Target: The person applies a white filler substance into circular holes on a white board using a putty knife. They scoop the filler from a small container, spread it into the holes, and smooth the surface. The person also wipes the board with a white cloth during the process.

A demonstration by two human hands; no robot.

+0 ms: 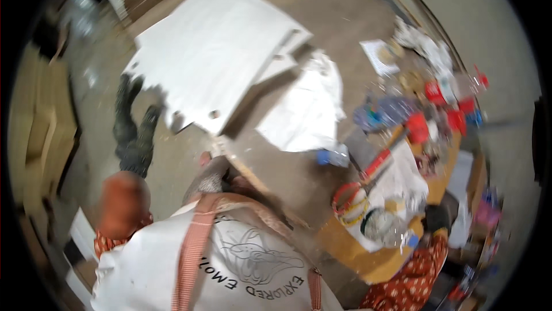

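Note:
A stack of white flat sheets with notched edges and small holes [201, 52] lies on the table at the far left. My left hand [133, 132], in a dark glove, reaches its near left edge. Two fingers stretch apart in a V, their tips at the edge. Motion blur hides how firmly they touch. My right hand [441, 216], also dark-gloved, is at the lower right, beside a wooden board [351, 253] strewn with things. Its fingers are blurred, so any hold is hidden. Nearest to it is a clear plastic bottle [388, 229] with a blue cap, lying on the board.
A crumpled white cloth [307, 107] lies mid-table near a small blue-capped bottle [333, 156]. A red-handled tool [376, 164] and red and yellow rings [348, 201] lie on the right. Beyond is bottle clutter [391, 109]. Folded cardboard [49, 132] stands at the left.

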